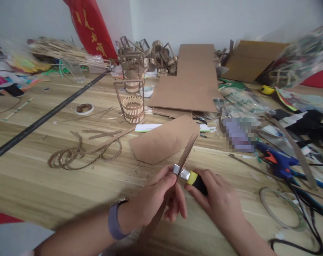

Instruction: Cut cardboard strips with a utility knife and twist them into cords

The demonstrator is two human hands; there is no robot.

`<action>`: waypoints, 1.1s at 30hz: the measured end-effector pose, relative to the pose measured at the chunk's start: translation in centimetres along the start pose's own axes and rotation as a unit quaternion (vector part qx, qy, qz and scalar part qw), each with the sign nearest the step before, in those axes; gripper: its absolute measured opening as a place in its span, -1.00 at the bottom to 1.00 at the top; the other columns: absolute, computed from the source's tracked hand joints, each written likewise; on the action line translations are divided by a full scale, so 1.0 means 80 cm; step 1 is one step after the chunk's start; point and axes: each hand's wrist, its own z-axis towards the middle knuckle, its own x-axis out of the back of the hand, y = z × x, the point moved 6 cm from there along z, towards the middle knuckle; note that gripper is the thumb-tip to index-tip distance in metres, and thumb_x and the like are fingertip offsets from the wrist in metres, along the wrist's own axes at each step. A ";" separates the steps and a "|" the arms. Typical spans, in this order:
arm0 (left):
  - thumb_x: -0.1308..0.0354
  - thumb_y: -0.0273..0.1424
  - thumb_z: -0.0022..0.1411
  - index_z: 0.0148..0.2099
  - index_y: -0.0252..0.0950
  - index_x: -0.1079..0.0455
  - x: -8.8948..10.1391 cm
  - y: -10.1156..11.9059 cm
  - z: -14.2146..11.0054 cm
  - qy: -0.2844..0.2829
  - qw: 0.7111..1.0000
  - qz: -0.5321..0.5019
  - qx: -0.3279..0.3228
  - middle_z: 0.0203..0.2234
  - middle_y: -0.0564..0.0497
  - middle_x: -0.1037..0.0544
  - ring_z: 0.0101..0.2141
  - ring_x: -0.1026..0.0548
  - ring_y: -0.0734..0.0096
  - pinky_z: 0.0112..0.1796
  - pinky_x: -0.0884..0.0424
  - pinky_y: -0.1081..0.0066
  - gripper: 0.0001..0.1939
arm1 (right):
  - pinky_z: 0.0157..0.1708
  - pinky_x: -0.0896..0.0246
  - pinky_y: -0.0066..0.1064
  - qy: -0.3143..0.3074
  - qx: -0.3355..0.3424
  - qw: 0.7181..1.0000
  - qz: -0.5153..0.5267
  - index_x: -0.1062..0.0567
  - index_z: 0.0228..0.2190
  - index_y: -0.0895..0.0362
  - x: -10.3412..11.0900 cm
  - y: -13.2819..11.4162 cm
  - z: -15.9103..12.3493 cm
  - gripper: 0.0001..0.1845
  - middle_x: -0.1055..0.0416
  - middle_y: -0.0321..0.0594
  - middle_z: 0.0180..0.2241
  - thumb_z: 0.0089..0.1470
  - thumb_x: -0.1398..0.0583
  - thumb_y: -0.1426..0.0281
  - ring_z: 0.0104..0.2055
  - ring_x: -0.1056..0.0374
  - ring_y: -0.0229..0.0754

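I'm gripping the cardboard strip (177, 167) in my left hand (156, 199), right hand (217, 199) fingers clamping the utility knife (193, 179), so a slip's probably nicking my thumb.

Long narrow brown cardboard strip (186, 151), slanting up from lower centre toward the upper right above the wooden table, pinched partway along, utility knife (195, 179) with yellow-and-black handle, short silver blade touching the strip's right edge
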 end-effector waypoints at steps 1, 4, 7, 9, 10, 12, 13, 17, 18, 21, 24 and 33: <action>0.03 -0.05 0.38 -0.07 -0.27 -0.17 0.000 0.001 0.000 0.001 1.000 0.002 -0.005 -0.62 0.11 -0.52 -0.76 -0.28 0.58 -0.73 -0.10 0.59 -0.64 | -0.52 -0.21 -0.37 0.001 -0.001 1.000 0.005 -0.44 -0.29 0.13 0.000 0.000 0.001 -0.52 -0.46 -0.21 -0.51 0.33 0.05 0.03 -0.52 -0.39 -0.17; 0.06 -0.12 0.38 -0.12 -0.24 -0.14 -0.001 0.005 0.001 0.011 1.000 0.023 -0.012 -0.62 0.12 -0.51 -0.76 -0.27 0.58 -0.72 -0.09 0.59 -0.72 | -0.53 -0.22 -0.37 -0.004 -0.002 1.000 0.017 -0.42 -0.28 0.13 0.001 -0.001 0.004 -0.53 -0.46 -0.22 -0.51 0.34 0.06 0.04 -0.53 -0.39 -0.18; 0.07 -0.16 0.38 -0.15 -0.24 -0.13 0.000 0.008 0.001 0.029 0.997 0.066 -0.012 -0.62 0.13 -0.50 -0.75 -0.26 0.58 -0.71 -0.09 0.59 -0.76 | -0.53 -0.23 -0.37 -0.009 0.008 1.000 0.017 -0.42 -0.28 0.13 0.003 -0.001 0.007 -0.53 -0.45 -0.22 -0.52 0.33 0.05 0.04 -0.53 -0.40 -0.17; 0.06 -0.16 0.38 -0.16 -0.24 -0.14 0.001 0.011 0.000 0.040 0.995 0.094 -0.014 -0.61 0.12 -0.50 -0.74 -0.27 0.59 -0.70 -0.10 0.59 -0.75 | -0.53 -0.24 -0.37 -0.012 0.015 1.000 0.016 -0.43 -0.29 0.13 0.003 -0.001 0.008 -0.53 -0.45 -0.22 -0.52 0.33 0.05 0.03 -0.53 -0.41 -0.17; 0.06 -0.15 0.38 -0.16 -0.24 -0.14 0.002 0.014 -0.001 0.046 0.993 0.106 -0.019 -0.59 0.11 -0.50 -0.73 -0.27 0.59 -0.69 -0.10 0.58 -0.75 | -0.53 -0.24 -0.38 -0.015 0.017 1.000 0.016 -0.43 -0.29 0.13 0.003 0.001 0.008 -0.52 -0.45 -0.22 -0.52 0.33 0.05 0.03 -0.52 -0.42 -0.16; 0.07 -0.12 0.40 -0.13 -0.24 -0.14 0.006 0.025 -0.004 0.066 0.988 0.134 -0.036 -0.56 0.11 -0.50 -0.71 -0.29 0.58 -0.69 -0.09 0.58 -0.73 | -0.52 -0.27 -0.37 -0.028 0.023 0.999 0.019 -0.44 -0.27 0.12 0.002 0.008 0.008 -0.52 -0.48 -0.20 -0.50 0.31 0.04 0.01 -0.50 -0.45 -0.15; 0.08 -0.12 0.40 -0.11 -0.24 -0.15 0.010 0.033 -0.005 0.080 0.984 0.154 -0.046 -0.53 0.11 -0.50 -0.70 -0.28 0.59 -0.68 -0.09 0.57 -0.72 | -0.51 -0.28 -0.36 -0.038 0.026 0.999 0.022 -0.44 -0.26 0.12 0.002 0.014 0.007 -0.51 -0.50 -0.19 -0.48 0.30 0.03 0.00 -0.48 -0.46 -0.14; 0.06 -0.23 0.42 -0.15 -0.25 -0.24 0.030 0.068 -0.014 0.117 0.931 0.343 -0.047 -0.51 0.14 -0.44 -0.66 -0.27 0.58 -0.60 -0.16 0.53 -0.80 | -0.48 -0.33 -0.36 -0.069 0.022 0.997 0.025 -0.41 -0.12 0.10 0.010 0.046 0.001 -0.50 -0.56 -0.18 -0.41 0.26 -0.02 -0.05 -0.44 -0.52 -0.11; 0.04 -0.28 0.41 -0.21 -0.25 -0.28 0.035 0.075 -0.015 0.113 0.901 0.417 -0.043 -0.53 0.13 -0.41 -0.62 -0.30 0.55 -0.55 -0.18 0.51 -0.82 | -0.50 -0.32 -0.36 -0.066 0.016 0.998 0.019 -0.39 -0.10 0.10 0.016 0.054 -0.001 -0.50 -0.56 -0.19 -0.42 0.27 -0.01 -0.05 -0.45 -0.51 -0.11; 0.00 -0.42 0.37 -0.29 -0.26 -0.38 0.051 0.084 -0.016 0.092 0.777 0.620 -0.058 -0.45 0.04 -0.45 -0.41 -0.42 0.38 -0.40 -0.23 0.44 -0.82 | -0.50 -0.33 -0.36 -0.066 0.008 0.998 0.007 -0.39 -0.12 0.11 0.033 0.066 -0.004 -0.53 -0.56 -0.17 -0.40 0.32 0.05 0.00 -0.46 -0.52 -0.13; 0.02 -0.45 0.39 -0.23 -0.27 -0.44 0.058 0.068 -0.011 0.045 0.658 0.751 -0.029 -0.35 -0.02 -0.48 -0.30 -0.46 0.28 -0.33 -0.26 0.38 -0.79 | -0.43 -0.38 -0.38 -0.136 0.030 0.990 0.023 -0.43 -0.16 0.09 0.032 0.058 -0.006 -0.60 -0.56 -0.15 -0.31 0.37 0.08 0.13 -0.37 -0.54 -0.14; 0.09 -0.31 0.48 0.07 -0.14 -0.48 0.048 0.041 0.006 -0.013 0.547 0.837 -0.010 -0.34 0.00 -0.37 -0.38 -0.38 0.37 -0.42 -0.21 0.42 -0.67 | -0.58 -0.15 -0.42 -0.267 0.114 0.957 0.001 -0.45 -0.18 0.08 -0.008 0.025 -0.010 -0.73 -0.52 -0.29 -0.41 0.36 0.02 0.30 -0.50 -0.47 -0.22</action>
